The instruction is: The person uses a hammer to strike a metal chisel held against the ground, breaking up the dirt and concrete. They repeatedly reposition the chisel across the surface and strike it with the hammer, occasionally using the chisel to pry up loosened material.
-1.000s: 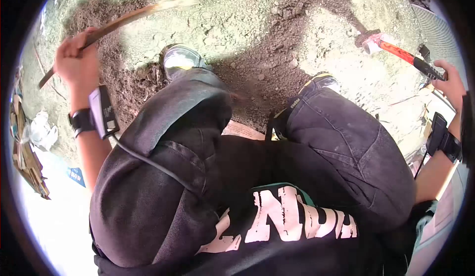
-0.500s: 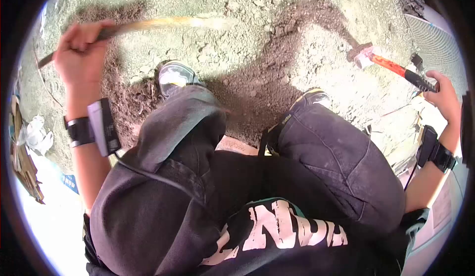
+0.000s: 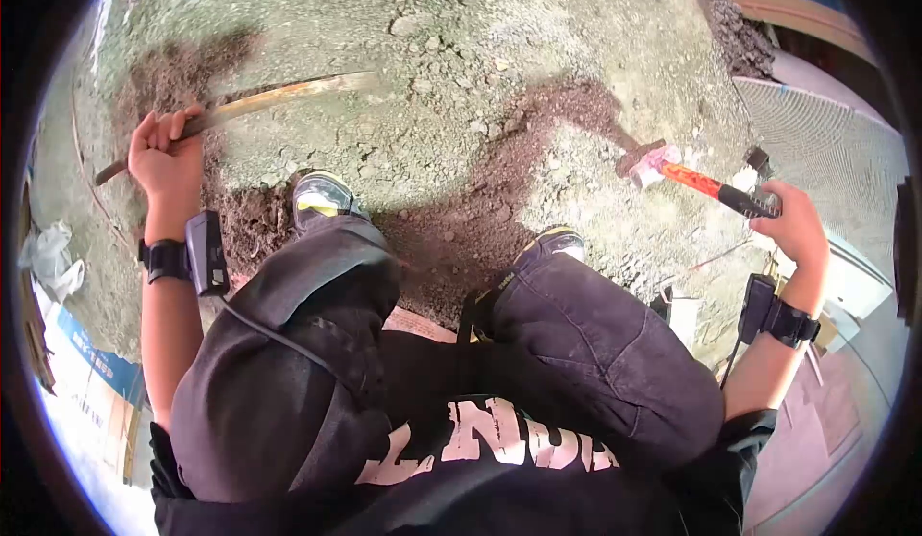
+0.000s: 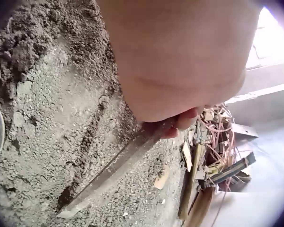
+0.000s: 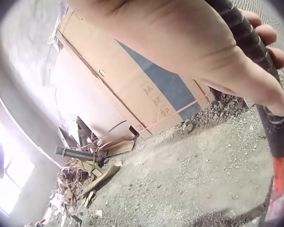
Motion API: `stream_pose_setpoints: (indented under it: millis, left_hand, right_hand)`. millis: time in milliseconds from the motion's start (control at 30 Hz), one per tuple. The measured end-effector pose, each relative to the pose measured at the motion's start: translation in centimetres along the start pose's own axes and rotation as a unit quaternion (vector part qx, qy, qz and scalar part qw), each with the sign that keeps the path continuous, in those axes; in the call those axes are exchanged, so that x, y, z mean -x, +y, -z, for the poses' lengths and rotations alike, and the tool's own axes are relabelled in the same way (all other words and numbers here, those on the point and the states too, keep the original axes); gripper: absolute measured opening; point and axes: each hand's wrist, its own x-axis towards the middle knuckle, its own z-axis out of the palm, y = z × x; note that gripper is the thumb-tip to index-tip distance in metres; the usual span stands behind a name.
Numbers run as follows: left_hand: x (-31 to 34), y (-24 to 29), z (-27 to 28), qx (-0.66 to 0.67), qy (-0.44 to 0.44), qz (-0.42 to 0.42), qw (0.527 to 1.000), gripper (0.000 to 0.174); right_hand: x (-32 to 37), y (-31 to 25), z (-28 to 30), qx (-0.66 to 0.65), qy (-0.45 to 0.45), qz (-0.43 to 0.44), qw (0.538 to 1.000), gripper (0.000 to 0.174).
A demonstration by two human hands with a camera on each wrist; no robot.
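Observation:
In the head view my left hand (image 3: 165,157) grips a thin, slightly curved wooden strip (image 3: 288,92) near its darker end. Its pale end points right, over the ground. The left wrist view shows the strip (image 4: 118,165) slanting down from the curled fingers toward the dirt. My right hand (image 3: 795,224) holds a short-handled tool (image 3: 691,179) by its black ribbed grip, with an orange-red shaft below. Its dirt-brown head, wrapped in something pinkish white, overlaps the loose soil. In the right wrist view the thumb and fingers wrap the black grip (image 5: 274,130).
Dark loose soil (image 3: 480,209) curves across gritty ground between and beyond my shoes (image 3: 325,195). A white plastic bag (image 3: 53,259) lies at left. A large cardboard box (image 5: 128,71) and a pile of scraps (image 5: 80,177) stand farther off. Corrugated sheeting (image 3: 826,142) is at right.
The head view has shifted, so the ground, legs and hands sit lower and the right side farther left. Both hands keep hold of the strip and the tool; the strip has swung slightly.

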Motion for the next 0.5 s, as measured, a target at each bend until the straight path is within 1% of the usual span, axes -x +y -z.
stream_pose_setpoints:
  millis: [67, 100, 133, 200, 233, 267, 300, 333, 367, 400, 467, 500]
  left_hand:
    - [-0.2, 0.3, 0.6, 0.039, -0.012, 0.052, 0.998, 0.033]
    - [0.6, 0.1, -0.8, 0.014, 0.029, 0.031, 0.999, 0.032]
    - [1.2, 0.3, -1.8, 0.012, 0.029, 0.032, 0.999, 0.032]
    - [2.2, 1.0, -3.0, -0.067, -0.054, 0.003, 0.996, 0.032]
    - [1.5, 2.1, -2.4, -0.045, -0.142, 0.053, 0.987, 0.032]
    - [1.5, 2.4, -2.6, -0.045, -0.14, 0.051, 0.988, 0.032]
    - [1.8, 2.2, -3.7, -0.092, -0.157, 0.035, 0.983, 0.032]
    - [2.2, 1.8, -4.6, -0.138, -0.174, 0.02, 0.975, 0.033]
    - [2.6, 1.1, -5.1, -0.144, -0.204, 0.022, 0.968, 0.031]
    - [3.2, 0.2, -5.9, -0.144, -0.205, 0.021, 0.968, 0.031]
    - [4.3, -1.4, -7.5, -0.233, -0.209, -0.047, 0.949, 0.029]
    - [4.5, -1.7, -7.9, -0.247, -0.239, -0.055, 0.937, 0.031]
  right_hand:
    - [-0.1, -0.6, 0.4, -0.006, 0.001, -0.003, 1.0, 0.054]
    - [-0.1, -0.9, 0.6, -0.002, -0.007, -0.013, 1.0, 0.054]
    - [0.0, -1.0, 0.6, 0.003, -0.02, -0.025, 0.999, 0.055]
    - [0.0, 0.0, -0.1, -0.018, -0.019, -0.019, 0.999, 0.055]
    - [0.0, 0.3, -0.5, -0.023, 0.004, -0.016, 1.0, 0.055]
    - [0.0, 0.3, -0.6, -0.029, 0.03, -0.013, 0.999, 0.054]
    - [0.0, 0.1, -0.4, -0.023, 0.005, -0.022, 0.999, 0.054]
    - [-0.1, 0.0, -0.3, -0.024, 0.008, -0.02, 0.999, 0.054]
    - [0.0, 0.1, -0.2, -0.02, -0.007, -0.028, 0.999, 0.055]
    - [0.2, 0.2, -0.2, -0.016, -0.023, -0.037, 0.999, 0.056]
    - [0.3, 1.4, -1.0, -0.021, -0.006, -0.025, 0.999, 0.056]
    - [0.5, 1.5, -1.0, -0.022, -0.007, -0.025, 0.999, 0.056]
